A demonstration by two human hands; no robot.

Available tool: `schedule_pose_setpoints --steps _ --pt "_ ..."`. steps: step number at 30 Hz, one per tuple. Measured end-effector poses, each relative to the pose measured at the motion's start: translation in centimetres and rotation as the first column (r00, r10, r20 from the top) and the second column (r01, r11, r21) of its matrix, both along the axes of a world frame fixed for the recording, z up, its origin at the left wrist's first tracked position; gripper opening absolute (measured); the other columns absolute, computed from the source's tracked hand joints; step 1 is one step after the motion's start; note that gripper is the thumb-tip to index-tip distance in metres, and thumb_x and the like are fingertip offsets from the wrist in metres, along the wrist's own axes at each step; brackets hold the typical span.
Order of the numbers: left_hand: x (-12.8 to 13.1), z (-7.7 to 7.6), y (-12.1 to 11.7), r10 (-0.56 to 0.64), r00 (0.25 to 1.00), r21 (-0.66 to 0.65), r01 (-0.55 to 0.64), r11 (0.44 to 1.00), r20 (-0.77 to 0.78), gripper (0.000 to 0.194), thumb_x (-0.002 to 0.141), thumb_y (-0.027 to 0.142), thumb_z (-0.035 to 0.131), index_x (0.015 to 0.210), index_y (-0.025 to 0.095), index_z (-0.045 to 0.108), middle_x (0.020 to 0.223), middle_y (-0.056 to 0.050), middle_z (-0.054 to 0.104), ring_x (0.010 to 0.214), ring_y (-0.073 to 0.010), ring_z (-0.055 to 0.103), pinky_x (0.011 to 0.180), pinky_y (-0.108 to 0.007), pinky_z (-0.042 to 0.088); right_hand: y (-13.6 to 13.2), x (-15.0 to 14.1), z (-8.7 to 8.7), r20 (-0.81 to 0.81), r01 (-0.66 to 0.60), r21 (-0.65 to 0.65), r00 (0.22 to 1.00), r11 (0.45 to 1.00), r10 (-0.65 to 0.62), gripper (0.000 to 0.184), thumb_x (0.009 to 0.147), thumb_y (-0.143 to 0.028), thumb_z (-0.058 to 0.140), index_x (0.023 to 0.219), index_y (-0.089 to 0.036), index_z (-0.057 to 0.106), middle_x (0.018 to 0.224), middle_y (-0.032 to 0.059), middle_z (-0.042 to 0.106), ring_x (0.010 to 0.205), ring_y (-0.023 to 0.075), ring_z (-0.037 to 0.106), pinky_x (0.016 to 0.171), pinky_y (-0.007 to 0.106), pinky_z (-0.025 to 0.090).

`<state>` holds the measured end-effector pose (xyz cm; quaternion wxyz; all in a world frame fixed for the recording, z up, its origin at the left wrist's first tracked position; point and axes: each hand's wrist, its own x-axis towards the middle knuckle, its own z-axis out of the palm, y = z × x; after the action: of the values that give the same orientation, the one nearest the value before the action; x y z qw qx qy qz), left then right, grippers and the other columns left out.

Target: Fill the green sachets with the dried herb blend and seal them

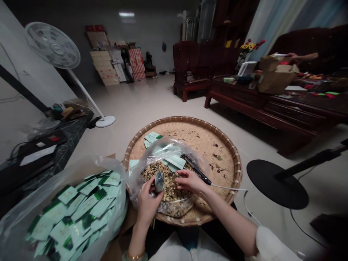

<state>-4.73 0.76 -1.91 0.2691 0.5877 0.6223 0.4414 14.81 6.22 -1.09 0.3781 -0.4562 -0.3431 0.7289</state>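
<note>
My left hand (149, 199) holds a small pale green sachet (159, 181) upright between thumb and fingers; its mouth shows a dark, clear-looking inside. My right hand (190, 182) hovers over a loose dried tea-like mix (170, 188), its fingers spread apart and bent, with nothing visible in them. The mix lies in a clear plastic bag (136, 185) on a round woven bamboo tray (237, 163). Flat green sachets (174, 161) rest on the mix. Beside my right hand lies a black corded handheld tool (199, 172), like a hair straightener.
At left stands a big plastic bag (114, 163) full of green sachets (81, 210). A white fan (57, 47) and a black round stand base (277, 184) flank the tray. A white cord (231, 188) runs right. Another person's hand (295, 56) is over a cardboard box (276, 78).
</note>
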Motion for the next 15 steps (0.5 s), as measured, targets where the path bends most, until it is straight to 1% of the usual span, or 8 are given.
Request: schedule_pose_setpoints --steps 3,6,7,9,10,11,13,15 --pt "0.2 -0.1 0.2 -0.03 0.998 0.072 0.034 0.997 -0.062 0.047 0.07 0.02 0.062 0.117 0.019 0.057 0.112 -0.01 0.062 0.096 -0.0229 0.062 0.08 -0.036 0.054 0.3 1.0 2.4 0.077 -0.06 0.132 0.996 0.989 0.05 0.046 0.049 -0.032 0.083 0.086 -0.015 0.061 0.068 -0.0038 0.061 0.063 0.0128 0.061 0.059 0.027 0.052" --pt "0.6 -0.1 0.3 -0.035 0.99 0.126 0.053 0.991 -0.136 0.048 0.067 0.014 0.061 0.115 0.019 0.059 0.111 -0.01 0.063 0.103 -0.0253 0.058 0.083 -0.039 0.052 0.2 2.0 5.8 0.295 -0.238 0.322 0.945 0.916 0.141 0.037 0.062 -0.03 0.075 0.094 -0.014 0.065 0.071 -0.0005 0.064 0.062 0.0138 0.06 0.06 0.028 0.051" --pt "0.8 0.0 0.4 -0.035 0.987 0.14 0.057 0.989 -0.159 0.049 0.066 0.013 0.061 0.114 0.019 0.059 0.11 -0.01 0.063 0.104 -0.0259 0.058 0.085 -0.041 0.051 0.1 2.2 7.0 0.398 -0.289 0.396 0.91 0.872 0.121 0.033 0.067 -0.028 0.072 0.096 -0.015 0.066 0.076 0.0014 0.066 0.065 0.0146 0.061 0.061 0.028 0.051" --pt "1.3 0.2 0.4 -0.047 0.98 0.156 0.078 0.985 -0.193 0.05 0.065 0.01 0.06 0.114 0.02 0.059 0.11 -0.009 0.064 0.104 -0.0262 0.057 0.089 -0.044 0.049 -0.1 2.4 8.9 0.572 -0.426 0.539 0.818 0.727 0.056 0.024 0.072 -0.021 0.068 0.096 -0.018 0.068 0.09 0.0039 0.069 0.08 0.0173 0.062 0.072 0.03 0.05" --pt "1.5 0.3 0.4 -0.057 0.978 0.159 0.09 0.983 -0.201 0.05 0.065 0.009 0.06 0.114 0.02 0.058 0.11 -0.009 0.064 0.104 -0.026 0.056 0.089 -0.044 0.048 -0.2 2.3 9.5 0.643 -0.493 0.574 0.765 0.653 0.012 0.022 0.074 -0.018 0.066 0.096 -0.018 0.069 0.092 0.0046 0.069 0.084 0.0181 0.062 0.077 0.031 0.048" --pt "1.7 0.4 0.4 -0.068 0.976 0.156 0.101 0.983 -0.205 0.051 0.065 0.009 0.059 0.115 0.021 0.058 0.11 -0.008 0.064 0.104 -0.0257 0.056 0.089 -0.043 0.048 -0.2 2.2 10.0 0.704 -0.568 0.589 0.71 0.575 -0.019 0.023 0.074 -0.014 0.065 0.096 -0.018 0.069 0.094 0.0051 0.068 0.086 0.0185 0.062 0.079 0.031 0.047" --pt "1.9 0.5 0.3 -0.082 0.976 0.144 0.113 0.983 -0.203 0.051 0.065 0.008 0.058 0.115 0.021 0.057 0.109 -0.008 0.063 0.103 -0.025 0.057 0.088 -0.042 0.049 -0.2 1.8 10.5 0.804 -0.697 0.55 0.591 0.461 -0.065 0.026 0.074 -0.007 0.063 0.096 -0.019 0.069 0.092 0.0055 0.067 0.085 0.018 0.062 0.076 0.028 0.045" --pt "2.1 0.5 0.3 -0.085 0.976 0.13 0.112 0.985 -0.201 0.052 0.065 0.007 0.058 0.115 0.02 0.057 0.109 -0.008 0.063 0.102 -0.0247 0.057 0.086 -0.041 0.05 -0.2 1.4 10.5 0.882 -0.79 0.457 0.462 0.408 -0.093 0.028 0.074 -0.003 0.06 0.095 -0.019 0.068 0.089 0.0055 0.065 0.079 0.017 0.062 0.069 0.024 0.044"
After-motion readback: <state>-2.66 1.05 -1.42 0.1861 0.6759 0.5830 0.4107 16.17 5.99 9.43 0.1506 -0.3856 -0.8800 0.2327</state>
